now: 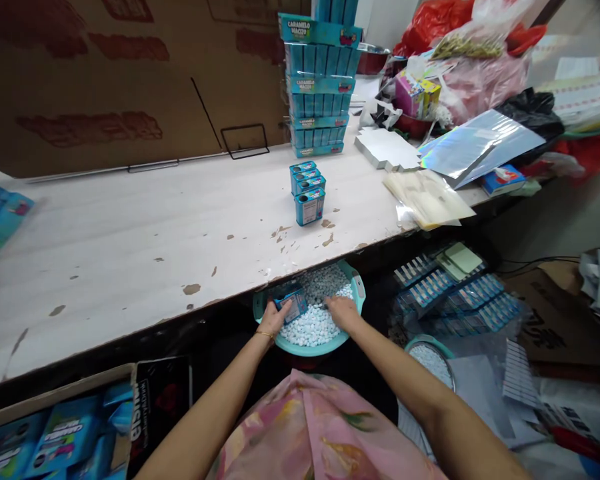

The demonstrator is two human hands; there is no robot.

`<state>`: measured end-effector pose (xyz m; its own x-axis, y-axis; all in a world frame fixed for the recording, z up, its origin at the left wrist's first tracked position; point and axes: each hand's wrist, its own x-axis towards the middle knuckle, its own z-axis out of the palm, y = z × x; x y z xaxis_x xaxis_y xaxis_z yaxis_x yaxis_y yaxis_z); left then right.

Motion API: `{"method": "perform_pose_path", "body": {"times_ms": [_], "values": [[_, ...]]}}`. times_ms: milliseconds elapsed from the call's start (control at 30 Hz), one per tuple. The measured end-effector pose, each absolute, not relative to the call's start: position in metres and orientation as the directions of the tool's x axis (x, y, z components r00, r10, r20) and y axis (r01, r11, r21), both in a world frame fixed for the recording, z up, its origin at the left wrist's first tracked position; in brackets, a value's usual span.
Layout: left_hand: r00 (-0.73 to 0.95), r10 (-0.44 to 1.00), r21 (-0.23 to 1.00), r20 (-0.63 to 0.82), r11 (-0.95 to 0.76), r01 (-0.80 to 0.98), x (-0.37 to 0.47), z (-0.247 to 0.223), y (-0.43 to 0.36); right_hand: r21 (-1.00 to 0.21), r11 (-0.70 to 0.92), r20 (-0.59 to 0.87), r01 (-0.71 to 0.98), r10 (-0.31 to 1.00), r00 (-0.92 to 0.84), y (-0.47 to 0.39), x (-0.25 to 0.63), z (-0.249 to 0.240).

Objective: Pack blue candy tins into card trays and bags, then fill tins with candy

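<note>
A turquoise basin (300, 349) full of small pale candies (313, 328) sits below the table edge, in front of my body. My left hand (275, 317) is closed around one end of a small blue candy tin (293, 307), which it holds tilted over the candies at the basin's left side. At the right side, my right hand (343, 312) reaches in with its fingers curled down at the candies. Its fingertips are partly hidden, and what they hold, if anything, does not show. Several blue tins (310, 207) stand in a short row on the white table.
Stacked blue display boxes (320, 87) stand at the table's back, beside a large cardboard box (130, 80). Plastic sheets (427, 197) lie to the right. A carton (125, 453) of blue packs is lower left; a smaller candy bowl (430, 360) is lower right, near bagged tins (455, 293).
</note>
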<state>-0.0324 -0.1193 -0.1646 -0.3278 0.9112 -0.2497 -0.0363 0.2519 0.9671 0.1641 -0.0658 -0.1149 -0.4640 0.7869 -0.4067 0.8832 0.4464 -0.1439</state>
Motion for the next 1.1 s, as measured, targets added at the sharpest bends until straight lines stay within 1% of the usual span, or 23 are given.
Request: {"method": "perform_pose_path", "body": {"times_ms": [133, 233, 300, 367, 467, 567, 667, 767, 833, 900, 1000, 1033, 1100], "values": [[-0.212, 0.930, 0.944, -0.300, 0.258, -0.204, -0.025, -0.164, -0.118, -0.268, 0.376, -0.396, 0.887, 0.796, -0.458, -0.071, 0.142, -0.141], [-0.171, 0.942, 0.942, -0.289, 0.249, -0.224, -0.026, -0.155, -0.124, -0.370, 0.334, -0.380, 0.867, 0.797, -0.470, -0.068, 0.146, -0.148], [-0.176, 0.951, 0.958, -0.253, 0.221, -0.182, -0.032, -0.145, -0.131, -0.428, 0.314, -0.366, 0.848, 0.797, -0.480, -0.065, 0.151, -0.150], [-0.199, 0.957, 0.974, -0.212, 0.190, -0.121, -0.040, -0.135, -0.139, -0.510, 0.272, -0.345, 0.816, 0.804, -0.484, -0.061, 0.156, -0.149], [-0.263, 0.956, 0.989, -0.132, 0.144, 0.029, -0.055, -0.123, -0.150, -0.637, 0.203, -0.305, 0.743, 0.819, -0.486, -0.056, 0.165, -0.138], [-0.326, 0.945, 0.973, -0.038, 0.109, 0.202, -0.063, -0.116, -0.154, -0.672, 0.213, -0.279, 0.709, 0.814, -0.509, -0.052, 0.179, -0.113], [-0.339, 0.941, 0.939, 0.005, 0.112, 0.325, -0.058, -0.114, -0.152, -0.670, 0.288, -0.230, 0.684, 0.796, -0.560, -0.049, 0.190, -0.078], [-0.288, 0.957, 0.890, 0.006, 0.126, 0.438, -0.046, -0.113, -0.145, -0.632, 0.397, -0.203, 0.666, 0.745, -0.636, -0.049, 0.190, -0.044], [-0.241, 0.970, 0.857, 0.019, 0.108, 0.503, -0.038, -0.113, -0.141, -0.556, 0.469, -0.232, 0.687, 0.706, -0.669, -0.051, 0.184, -0.025], [-0.191, 0.980, 0.833, 0.049, 0.066, 0.549, -0.032, -0.114, -0.138, -0.421, 0.542, -0.275, 0.727, 0.688, -0.672, -0.055, 0.174, -0.009], [-0.141, 0.986, 0.817, 0.085, 0.012, 0.577, -0.027, -0.117, -0.136, -0.181, 0.634, -0.319, 0.752, 0.685, -0.655, -0.063, 0.157, 0.009], [-0.131, 0.987, 0.814, 0.091, 0.002, 0.581, -0.026, -0.118, -0.137, -0.119, 0.657, -0.325, 0.745, 0.683, -0.654, -0.066, 0.151, 0.013], [-0.119, 0.987, 0.810, 0.103, -0.014, 0.586, -0.024, -0.121, -0.137, -0.037, 0.691, -0.332, 0.722, 0.673, -0.661, -0.071, 0.141, 0.020]]}}
